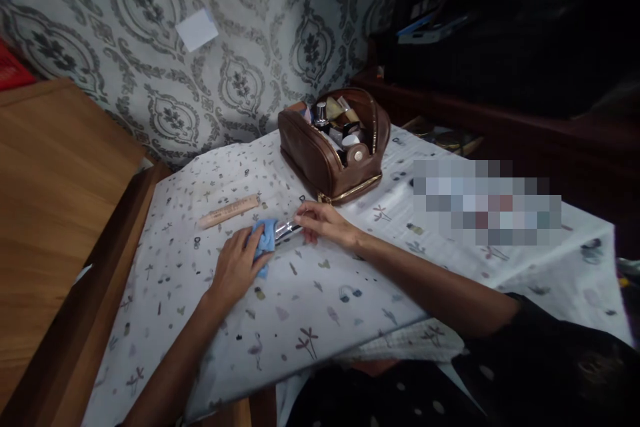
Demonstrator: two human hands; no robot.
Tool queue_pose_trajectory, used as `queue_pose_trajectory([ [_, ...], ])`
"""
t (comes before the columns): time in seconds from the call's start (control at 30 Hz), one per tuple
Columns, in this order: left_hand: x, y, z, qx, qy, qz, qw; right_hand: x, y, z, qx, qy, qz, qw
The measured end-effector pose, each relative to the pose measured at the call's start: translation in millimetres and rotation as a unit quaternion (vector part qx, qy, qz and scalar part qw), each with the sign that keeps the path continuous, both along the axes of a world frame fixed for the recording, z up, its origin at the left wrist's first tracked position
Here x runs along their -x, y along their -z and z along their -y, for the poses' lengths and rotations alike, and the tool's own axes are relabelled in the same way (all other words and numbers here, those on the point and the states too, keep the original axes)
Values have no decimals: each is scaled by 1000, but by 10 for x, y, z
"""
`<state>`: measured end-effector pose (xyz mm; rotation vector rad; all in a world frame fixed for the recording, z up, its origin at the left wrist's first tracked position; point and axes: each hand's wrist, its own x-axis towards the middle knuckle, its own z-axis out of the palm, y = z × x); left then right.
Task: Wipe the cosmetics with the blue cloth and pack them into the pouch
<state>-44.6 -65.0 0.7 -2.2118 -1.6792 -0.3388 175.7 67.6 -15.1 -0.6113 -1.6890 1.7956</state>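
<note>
Silver tube (286, 229): held just off tabletop or on it, can't tell; wearer's side of bag (307, 157). R hand (330, 221) pinches bag-side end, narrow grip. L hand (235, 263) closed on blue cloth (269, 235), bunched at other end. Step in hand prob. wiping; next move calls for steady R pinch, cloth snug. Peach tube (230, 211) lies L of bag. Bag unzipped, btls etc. inside.

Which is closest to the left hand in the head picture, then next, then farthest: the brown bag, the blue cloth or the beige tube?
Nearest to the left hand:
1. blue cloth, under its fingers
2. beige tube, lying just beyond it
3. brown bag, farther back, to the right
</note>
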Motion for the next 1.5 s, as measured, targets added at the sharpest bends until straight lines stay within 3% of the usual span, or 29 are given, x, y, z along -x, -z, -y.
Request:
queue_pose_trajectory([
  [0.27,-109,63,-213,61,-25,47,997,3,37,24,-18,36,5,999],
  [0.4,-68,100,-220,55,10,64,996,-18,50,17,-50,28,18,998],
  [0.67,42,158,-181,57,42,138,988,-128,-8,22,-212,8,34,977],
  [0.83,40,169,-155,51,40,132,989,-122,31,30,-196,-12,29,980],
  [1.0,33,184,-148,50,36,126,990,-117,35,22,-207,26,29,978],
  [1.27,6,171,-134,52,46,128,989,-160,-100,103,-259,55,182,947],
  [1.5,1,177,-134,34,45,131,990,-154,-81,91,-313,33,135,940],
])
